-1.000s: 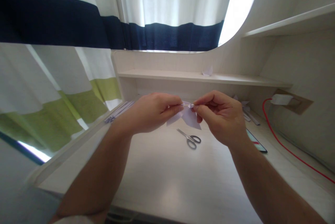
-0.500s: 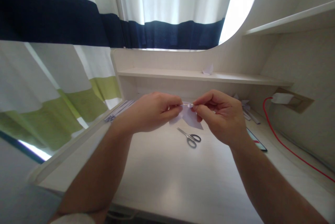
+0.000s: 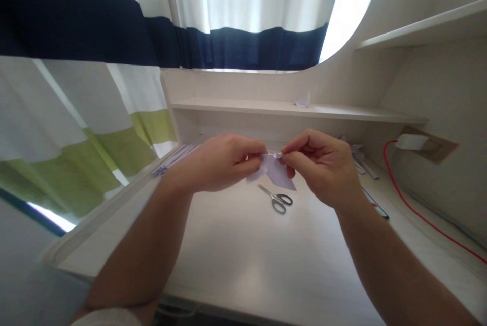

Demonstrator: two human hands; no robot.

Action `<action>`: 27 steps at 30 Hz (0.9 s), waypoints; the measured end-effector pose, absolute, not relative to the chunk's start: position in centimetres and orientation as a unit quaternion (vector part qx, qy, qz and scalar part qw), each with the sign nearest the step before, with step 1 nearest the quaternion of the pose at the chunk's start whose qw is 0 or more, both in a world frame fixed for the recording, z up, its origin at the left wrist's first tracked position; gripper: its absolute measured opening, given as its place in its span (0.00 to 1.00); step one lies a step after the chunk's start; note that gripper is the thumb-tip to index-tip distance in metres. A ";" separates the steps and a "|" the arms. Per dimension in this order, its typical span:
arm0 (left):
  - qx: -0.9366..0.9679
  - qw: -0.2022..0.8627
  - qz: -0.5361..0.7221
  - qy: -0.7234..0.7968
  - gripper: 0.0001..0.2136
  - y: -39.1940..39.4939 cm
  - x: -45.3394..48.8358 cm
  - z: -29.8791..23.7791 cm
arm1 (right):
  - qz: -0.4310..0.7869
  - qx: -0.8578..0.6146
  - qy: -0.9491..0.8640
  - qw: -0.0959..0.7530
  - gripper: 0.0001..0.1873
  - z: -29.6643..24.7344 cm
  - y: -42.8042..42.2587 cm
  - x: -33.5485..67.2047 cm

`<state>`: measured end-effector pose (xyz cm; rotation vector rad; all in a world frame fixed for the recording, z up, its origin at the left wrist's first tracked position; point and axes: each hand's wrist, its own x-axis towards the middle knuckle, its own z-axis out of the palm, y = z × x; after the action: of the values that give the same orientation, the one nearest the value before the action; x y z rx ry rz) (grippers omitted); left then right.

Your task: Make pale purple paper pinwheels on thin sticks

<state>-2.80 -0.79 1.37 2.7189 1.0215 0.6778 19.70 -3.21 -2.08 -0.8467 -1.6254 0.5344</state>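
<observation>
Lilac-white paper piece (image 3: 274, 172), folded, held up in the air above the worktop (image 3: 243, 260), between both hands. Left hand (image 3: 218, 163): fingers curled in, thumb and forefinger pinched on the paper's top edge. Right hand (image 3: 323, 166): likewise closed, pinching the same top edge from the other side. Fingertips of the two hands nearly meet. Lower flaps of the paper hang free below the pinch.

Scissors (image 3: 277, 199), grey-handled, lie flat on the worktop just beyond the paper, tips pointing left. Dark phone (image 3: 376, 207) lies near the right wrist, mostly hidden by it. Red cable (image 3: 414, 214) runs along the right side up to a white plug (image 3: 409, 141) on the wall. Small folded paper (image 3: 303, 100) sits on the low shelf (image 3: 247, 106) at the back. Bundle of paper strips (image 3: 175, 158) at the worktop's left edge. Striped curtain (image 3: 236, 21) behind: navy, white, green.
</observation>
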 end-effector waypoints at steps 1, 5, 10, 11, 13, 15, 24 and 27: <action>0.909 0.086 0.228 0.339 0.11 -0.8 -2.8 1.4 | 0.235 -0.359 -0.694 0.578 0.08 -2.0 -3.2 19.7; 0.906 0.118 0.240 0.328 0.12 -0.8 -2.8 1.4 | 0.249 -0.347 -0.685 0.591 0.07 -2.0 -3.0 20.0; 0.904 0.109 0.257 0.325 0.17 -0.6 -2.7 1.4 | 0.245 -0.344 -0.679 0.600 0.06 -2.1 -3.0 20.0; 0.904 0.108 0.258 0.323 0.17 -0.6 -2.7 1.4 | 0.244 -0.346 -0.680 0.599 0.06 -2.1 -3.0 20.0; 0.904 0.110 0.261 0.319 0.18 -0.5 -2.7 1.3 | 0.244 -0.345 -0.681 0.599 0.06 -2.1 -3.1 19.9; 0.904 0.112 0.266 0.317 0.18 -0.5 -2.7 1.3 | 0.241 -0.343 -0.679 0.602 0.06 -2.1 -3.1 19.9; 0.902 0.124 0.266 0.318 0.18 -0.7 -2.9 1.3 | 0.234 -0.326 -0.669 0.626 0.07 -2.2 -2.9 20.0; 0.901 0.122 0.267 0.320 0.18 -0.7 -2.9 1.3 | 0.228 -0.327 -0.663 0.633 0.07 -2.2 -3.0 20.0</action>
<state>-2.88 -0.73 1.29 2.6283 0.9345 0.7800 19.96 -2.98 -2.23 -0.7491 -1.5170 0.5216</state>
